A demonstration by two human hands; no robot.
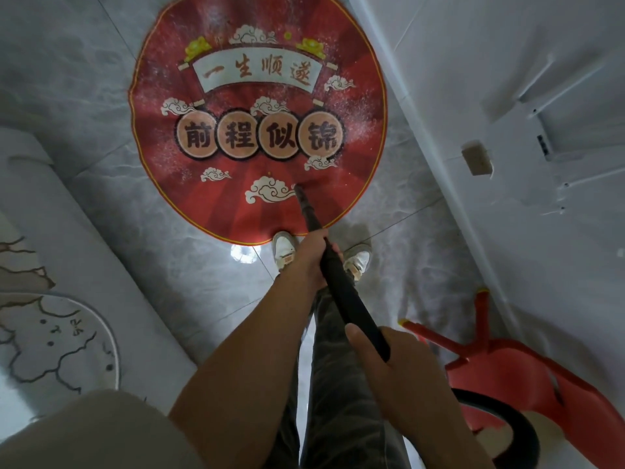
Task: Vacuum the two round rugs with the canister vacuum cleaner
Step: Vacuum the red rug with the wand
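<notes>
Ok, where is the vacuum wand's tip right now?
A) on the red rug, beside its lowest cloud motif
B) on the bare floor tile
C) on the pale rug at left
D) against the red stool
A: the wand, gripped by the left hand and right hand, ends on the red rug just right of the cloud motif.

Grey marbled tile floor (118,204) is covered by round red rug (152,130); red plastic chair (507,370) is seen at right.

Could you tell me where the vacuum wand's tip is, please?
Head view, centre: the wand tip sits on the red rug near its closest edge, beside a white cloud.
</notes>
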